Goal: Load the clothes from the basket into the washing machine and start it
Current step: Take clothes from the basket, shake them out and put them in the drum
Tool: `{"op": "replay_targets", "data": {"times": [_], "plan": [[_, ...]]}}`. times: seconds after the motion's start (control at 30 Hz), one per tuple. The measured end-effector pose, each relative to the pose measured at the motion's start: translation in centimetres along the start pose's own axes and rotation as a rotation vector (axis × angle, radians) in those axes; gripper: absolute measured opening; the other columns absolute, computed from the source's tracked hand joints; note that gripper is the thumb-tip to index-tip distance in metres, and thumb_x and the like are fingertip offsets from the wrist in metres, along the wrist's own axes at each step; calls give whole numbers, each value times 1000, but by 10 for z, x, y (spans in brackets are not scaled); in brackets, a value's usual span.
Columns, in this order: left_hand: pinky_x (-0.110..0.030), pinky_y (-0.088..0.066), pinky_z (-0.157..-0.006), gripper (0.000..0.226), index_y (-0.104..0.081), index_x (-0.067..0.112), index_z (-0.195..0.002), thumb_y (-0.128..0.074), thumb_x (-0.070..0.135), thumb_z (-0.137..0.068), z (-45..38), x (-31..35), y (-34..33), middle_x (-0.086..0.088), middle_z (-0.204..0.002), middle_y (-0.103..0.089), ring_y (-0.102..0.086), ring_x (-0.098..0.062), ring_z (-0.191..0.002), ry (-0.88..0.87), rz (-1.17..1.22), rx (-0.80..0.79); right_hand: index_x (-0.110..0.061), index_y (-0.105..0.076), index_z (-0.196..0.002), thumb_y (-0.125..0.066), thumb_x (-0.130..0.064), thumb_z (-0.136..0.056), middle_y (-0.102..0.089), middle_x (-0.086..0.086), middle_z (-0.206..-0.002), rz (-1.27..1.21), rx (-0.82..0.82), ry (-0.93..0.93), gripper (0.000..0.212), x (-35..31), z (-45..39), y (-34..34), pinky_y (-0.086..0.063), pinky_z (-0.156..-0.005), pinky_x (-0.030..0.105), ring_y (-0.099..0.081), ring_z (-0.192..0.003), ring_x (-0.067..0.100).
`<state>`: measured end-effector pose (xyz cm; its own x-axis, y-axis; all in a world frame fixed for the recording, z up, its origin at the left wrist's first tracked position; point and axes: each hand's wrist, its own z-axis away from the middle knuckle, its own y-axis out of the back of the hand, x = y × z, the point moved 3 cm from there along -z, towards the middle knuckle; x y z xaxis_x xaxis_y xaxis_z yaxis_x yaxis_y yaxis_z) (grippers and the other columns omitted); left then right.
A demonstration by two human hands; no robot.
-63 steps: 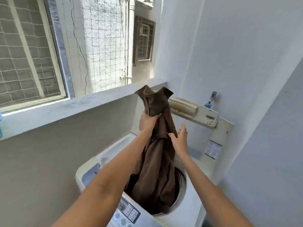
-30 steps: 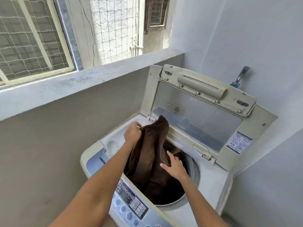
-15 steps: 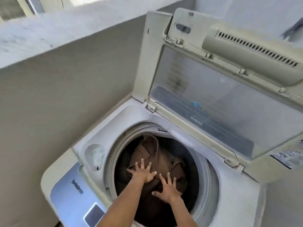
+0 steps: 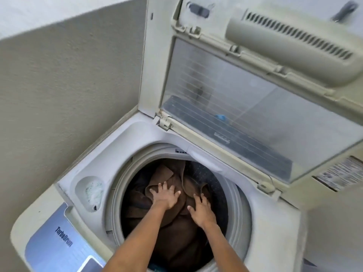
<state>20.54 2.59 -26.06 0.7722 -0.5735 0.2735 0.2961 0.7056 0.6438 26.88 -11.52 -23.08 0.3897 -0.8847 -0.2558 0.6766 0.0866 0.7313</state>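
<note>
Both hands are down in the drum of the cream top-loading washing machine [image 4: 137, 132], lower middle of the frame. Left hand [image 4: 166, 196] and right hand [image 4: 202, 212] lie flat with fingers spread, pressing on the crumpled brown fabric garment [image 4: 176, 242]. Clear-windowed lid [image 4: 245, 99] stands open, upper right.

Brown garment [image 4: 172, 195], cream washing machine [image 4: 275, 222], bluish, perhaps lilac, control panel [image 4: 49, 246].

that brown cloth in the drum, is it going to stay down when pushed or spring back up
The brown cloth looks floppy: it lies in soft folds and dents under the left hand and right hand. It probably stays down, perhaps puffing up slightly. It seems unlikely to slide much.
</note>
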Motion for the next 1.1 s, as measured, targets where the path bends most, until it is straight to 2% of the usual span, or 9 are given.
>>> {"op": "replay_targets", "data": {"times": [0.13, 0.2, 0.27, 0.4, 0.53, 0.63, 0.77, 0.93, 1.1], "plan": [[-46, -20, -115, 41, -44, 22, -136, -33, 36, -100, 62, 35, 14, -3, -147, -38, -32, -21, -138, -122, 166, 350, -23, -38, -141, -41, -35, -97, -36, 5, -144, -31, 249, 106, 45, -1, 50, 37, -41, -102, 38, -37, -132, 24], [-39, -31, -109, 33, -52, 23, -128, -37, 29, -99, 100, 66, 29, -2, -133, -51, -45, -21, -126, -260, 184, 473, -22, -47, -133, -43, -30, -96, -48, 4, -134, -135, 395, 142, 38, 5, 80, 60, -41, -99, 36, -45, -125, 24], [-37, -39, -100, 29, -57, 19, -121, -42, 21, -96, 133, 99, 47, -4, -123, -58, -53, -23, -116, -403, 224, 579, -21, -55, -125, -47, -24, -94, -56, 3, -128, -271, 554, 175, 32, 14, 105, 85, -43, -97, 33, -52, -120, 22], [-33, -46, -81, 25, -59, 17, -113, -45, 12, -92, 199, 173, 61, -3, -108, -67, -61, -21, -101, -619, 389, 623, -23, -62, -114, -50, -17, -92, -65, -5, -116, -523, 833, 207, 26, 51, 166, 131, -48, -79, 33, -61, -103, 21], [-31, -43, -76, 24, -58, 19, -111, -46, 12, -91, 250, 251, 27, -1, -98, -69, -62, -23, -95, -784, 355, 603, -24, -62, -106, -55, -13, -88, -71, 2, -96, -677, 1005, 133, 22, 122, 215, 146, -38, -64, 28, -64, -90, 30], [-31, -44, -76, 25, -58, 19, -110, -45, 13, -90, 263, 294, -20, -4, -102, -68, -61, -24, -97, -847, 286, 490, -15, -63, -103, -56, -13, -90, -71, 11, -94, -781, 1021, 30, 15, 180, 238, 139, -36, -61, 29, -64, -85, 34], [-32, -42, -73, 19, -58, 16, -106, -43, 17, -94, 270, 340, -104, -7, -104, -67, -61, -26, -97, -873, 203, 304, -11, -61, -101, -51, -12, -94, -69, 9, -91, -859, 963, -104, 13, 264, 259, 108, -37, -60, 28, -63, -81, 28], [-35, -47, -80, 24, -58, 17, -108, -38, 24, -96, 224, 343, -217, -7, -112, -66, -61, -26, -104, -723, 68, 69, -16, -62, -102, -49, -15, -94, -67, 3, -94, -894, 677, -290, 15, 339, 238, 29, -36, -64, 26, -63, -89, 25], [-33, -46, -79, 23, -57, 20, -107, -37, 21, -96, 133, 292, -328, -2, -110, -66, -60, -21, -100, -503, -42, -24, -17, -62, -105, -50, -14, -93, -66, 3, -95, -908, 448, -417, 17, 395, 171, -84, -44, -73, 28, -63, -93, 22]]}}
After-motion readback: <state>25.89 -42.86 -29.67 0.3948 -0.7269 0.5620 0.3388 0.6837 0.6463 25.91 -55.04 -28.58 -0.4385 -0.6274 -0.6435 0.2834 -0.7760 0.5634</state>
